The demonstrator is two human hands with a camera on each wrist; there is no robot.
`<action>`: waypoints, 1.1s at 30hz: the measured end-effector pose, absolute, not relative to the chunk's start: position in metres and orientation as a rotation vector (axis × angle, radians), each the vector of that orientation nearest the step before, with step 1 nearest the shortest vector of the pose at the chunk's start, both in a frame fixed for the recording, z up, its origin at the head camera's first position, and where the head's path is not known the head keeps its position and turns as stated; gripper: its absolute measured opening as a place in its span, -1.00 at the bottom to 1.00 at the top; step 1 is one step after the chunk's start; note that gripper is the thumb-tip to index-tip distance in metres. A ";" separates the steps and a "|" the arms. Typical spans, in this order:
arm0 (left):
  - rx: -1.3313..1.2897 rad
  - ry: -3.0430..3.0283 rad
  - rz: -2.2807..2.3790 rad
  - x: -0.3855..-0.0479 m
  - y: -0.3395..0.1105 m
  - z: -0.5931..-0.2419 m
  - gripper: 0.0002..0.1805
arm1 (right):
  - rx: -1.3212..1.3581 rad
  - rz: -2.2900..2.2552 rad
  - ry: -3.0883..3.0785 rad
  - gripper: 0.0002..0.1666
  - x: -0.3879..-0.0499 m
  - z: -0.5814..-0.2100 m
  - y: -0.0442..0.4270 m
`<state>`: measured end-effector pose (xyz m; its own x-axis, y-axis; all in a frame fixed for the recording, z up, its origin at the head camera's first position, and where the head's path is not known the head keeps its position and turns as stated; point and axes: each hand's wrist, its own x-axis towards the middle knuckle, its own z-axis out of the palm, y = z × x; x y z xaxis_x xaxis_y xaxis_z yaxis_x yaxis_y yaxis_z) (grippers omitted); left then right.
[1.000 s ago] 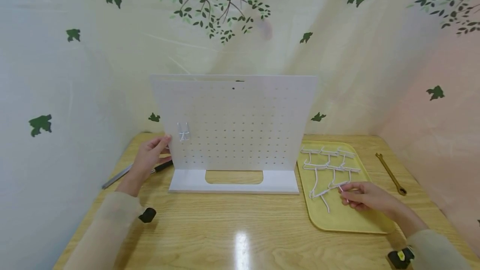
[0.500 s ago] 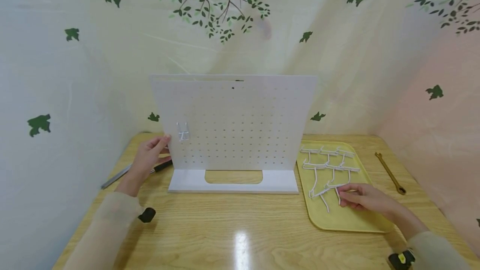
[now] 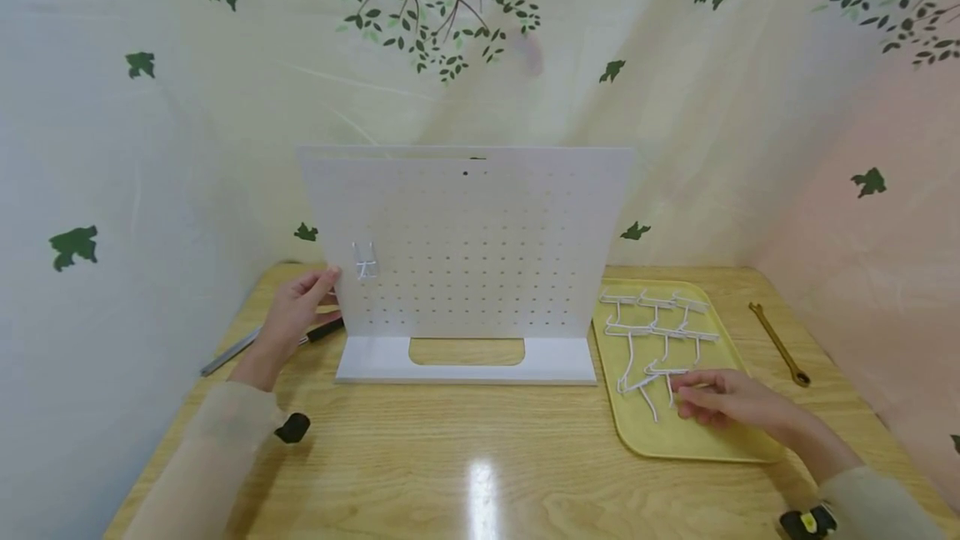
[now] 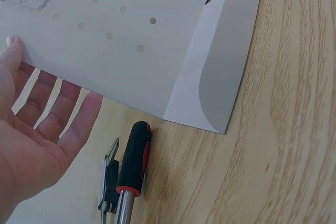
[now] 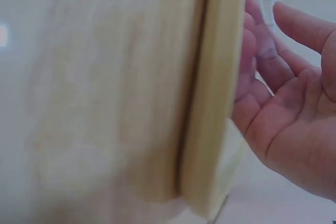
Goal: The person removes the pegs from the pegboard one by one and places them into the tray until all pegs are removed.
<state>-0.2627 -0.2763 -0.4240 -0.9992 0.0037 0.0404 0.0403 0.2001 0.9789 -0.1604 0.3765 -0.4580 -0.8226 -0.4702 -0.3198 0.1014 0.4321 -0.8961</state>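
Observation:
In the head view my left hand (image 3: 296, 311) holds the left edge of a white pegboard (image 3: 465, 298), thumb on its front face and fingers behind. The board stands upright on its base, with one white wire hook (image 3: 365, 261) hanging at its left. Over a yellow tray (image 3: 720, 444) on the right is my right hand (image 3: 723, 398), its fingertips beside a white wire hook (image 3: 670, 392). Thumb and fingers stand apart in the right wrist view, with no hook between them. Several more white wire hooks (image 3: 656, 330) lie in rows in the tray.
A screwdriver (image 4: 135, 153) with a black and red handle lies beside the board's left edge, next to a metal tool (image 4: 109, 182) partly hidden by it. Right of the tray lies a brass-coloured wrench (image 3: 780, 344). A printed curtain surrounds the wooden table (image 3: 420, 440).
The hook that my right hand pinched has shifted left in the tray, and the fingers have come off it. My left hand stays on the pegboard's edge.

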 end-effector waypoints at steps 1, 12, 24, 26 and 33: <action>-0.045 -2.414 -1.965 -0.263 -0.276 -0.424 -0.37 | -0.318 -1.395 2.141 -0.40 -0.161 -0.456 0.376; -0.020 -2.444 -1.923 -0.265 -0.277 -0.428 -0.31 | -0.382 -1.390 2.231 -0.43 -0.167 -0.402 0.350; -0.039 -2.437 -1.939 -0.265 -0.275 -0.428 -0.36 | -0.504 -1.851 2.345 -0.49 -0.173 -0.362 0.271; -0.037 -2.430 -1.952 -0.265 -0.274 -0.428 -0.38 | -0.504 -1.934 2.284 -0.45 -0.177 -0.358 0.256; -0.040 -2.402 -1.982 -0.263 -0.276 -0.427 -0.45 | -0.531 -2.003 2.092 -0.33 -0.198 -0.351 0.195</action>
